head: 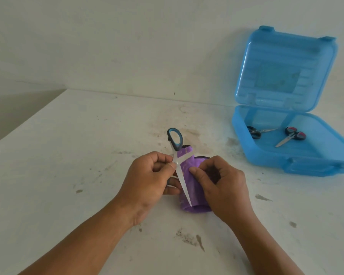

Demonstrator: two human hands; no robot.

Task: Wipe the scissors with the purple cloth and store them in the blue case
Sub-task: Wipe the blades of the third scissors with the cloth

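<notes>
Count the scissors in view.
3. The blue-handled pair is in the left hand, against the cloth; a black pair and a red-black pair lie in the open case. No others visible.

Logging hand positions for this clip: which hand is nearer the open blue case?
Right. The right hand, holding the purple cloth, lies left of the blue case; the left hand, pinching the scissors, sits farther left.

Soft even light, slight edge distortion.
</notes>
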